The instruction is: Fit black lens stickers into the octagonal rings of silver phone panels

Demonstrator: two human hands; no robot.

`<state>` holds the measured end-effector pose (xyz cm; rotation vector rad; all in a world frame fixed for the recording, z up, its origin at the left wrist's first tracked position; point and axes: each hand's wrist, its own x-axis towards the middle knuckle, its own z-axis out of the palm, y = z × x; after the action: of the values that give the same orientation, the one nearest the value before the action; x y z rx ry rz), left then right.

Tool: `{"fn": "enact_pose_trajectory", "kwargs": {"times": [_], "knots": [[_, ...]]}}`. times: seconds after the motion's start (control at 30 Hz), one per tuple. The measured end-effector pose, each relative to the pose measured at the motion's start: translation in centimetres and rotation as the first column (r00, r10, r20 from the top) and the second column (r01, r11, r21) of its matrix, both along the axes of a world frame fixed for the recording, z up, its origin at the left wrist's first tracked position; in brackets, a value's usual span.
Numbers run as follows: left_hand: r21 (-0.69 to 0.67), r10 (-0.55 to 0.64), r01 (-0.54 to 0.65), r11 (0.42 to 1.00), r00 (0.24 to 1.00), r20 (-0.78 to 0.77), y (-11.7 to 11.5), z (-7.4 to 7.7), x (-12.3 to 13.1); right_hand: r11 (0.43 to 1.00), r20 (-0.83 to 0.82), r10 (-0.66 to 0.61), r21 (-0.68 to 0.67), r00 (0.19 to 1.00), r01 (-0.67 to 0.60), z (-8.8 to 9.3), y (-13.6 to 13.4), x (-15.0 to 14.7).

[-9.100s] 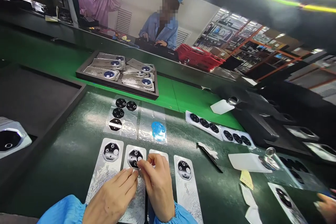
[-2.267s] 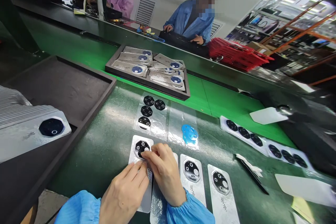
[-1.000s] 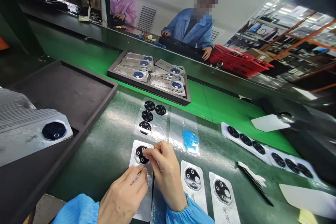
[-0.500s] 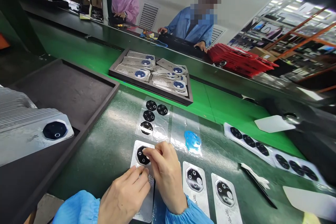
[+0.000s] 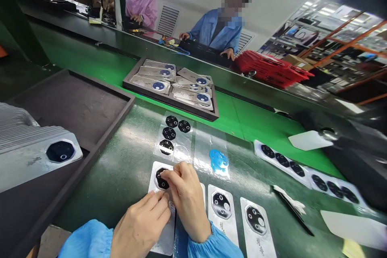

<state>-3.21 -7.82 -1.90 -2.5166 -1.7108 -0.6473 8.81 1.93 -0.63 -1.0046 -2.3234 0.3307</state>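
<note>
A silvery plate (image 5: 155, 169) with a black octagonal disc (image 5: 160, 178) near its top lies on the green bench. My left hand (image 5: 145, 221) rests across the plate just below the disc, fingers together. My right hand (image 5: 186, 197) is pinched over the disc's right side; whatever its fingertips hold is too small to make out. To the right lie similar plates (image 5: 223, 209) (image 5: 259, 225) with black camera-like discs. Above my hands is a clear sheet of black octagonal stickers (image 5: 169, 133), beside a clear film with a blue patch (image 5: 219, 161).
A dark tray (image 5: 171, 98) of plates stands at the back. At left, a stack of plates (image 5: 33, 149) sits in a large tray (image 5: 115, 123). Sticker strips (image 5: 282, 160) and black tweezers (image 5: 294, 211) lie right. Two people work beyond the bench.
The whole view has shifted slightly, moving the scene a little left. My right hand remains pinched at the disc, and my left hand still rests on the plate.
</note>
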Motion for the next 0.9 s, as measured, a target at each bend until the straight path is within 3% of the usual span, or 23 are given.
{"fn": "enact_pose_trajectory", "kwargs": {"times": [0.17, 0.33, 0.43, 0.6, 0.67, 0.77, 0.83, 0.9], "knots": [[-0.026, -0.008, 0.008, 1.0, 1.0, -0.013, 0.0, 0.1, 0.0, 0.998, 0.041, -0.014, 0.064, 0.999, 0.011, -0.2, 0.0, -0.2], [0.002, 0.001, -0.001, 1.0, 1.0, -0.004, -0.1, 0.1, -0.1, 0.999, 0.005, -0.029, -0.02, 1.0, 0.029, 0.3, 0.6, 0.0], [-0.004, 0.007, -0.007, 1.0, 1.0, 0.0, -0.1, 0.0, -0.1, 0.999, -0.023, -0.046, -0.005, 0.999, 0.046, 0.8, 0.5, 0.2], [-0.037, -0.021, 0.021, 0.999, 1.0, 0.01, -0.2, 0.1, -0.1, 0.997, 0.079, -0.018, 0.074, 0.997, 0.012, -0.3, 0.4, -0.5], [-0.027, -0.012, 0.012, 1.0, 1.0, 0.006, -0.1, 0.1, -0.2, 1.0, 0.023, -0.004, -0.005, 1.0, 0.005, -0.6, 0.8, -0.7], [-0.012, -0.001, 0.001, 1.0, 1.0, 0.008, -0.1, 0.3, -0.3, 0.951, -0.232, -0.044, -0.307, 0.972, -0.031, 0.4, 1.8, 0.5], [-0.011, -0.005, 0.005, 1.0, 1.0, 0.014, -0.1, 0.3, -0.4, 0.865, -0.383, -0.208, -0.502, 0.9, -0.014, 1.7, 2.2, 2.5], [-0.003, -0.011, 0.011, 1.0, 1.0, 0.018, -0.1, 0.4, -0.4, 0.772, -0.454, -0.451, -0.63, 0.769, 0.08, 3.1, 2.3, 5.3]]}}
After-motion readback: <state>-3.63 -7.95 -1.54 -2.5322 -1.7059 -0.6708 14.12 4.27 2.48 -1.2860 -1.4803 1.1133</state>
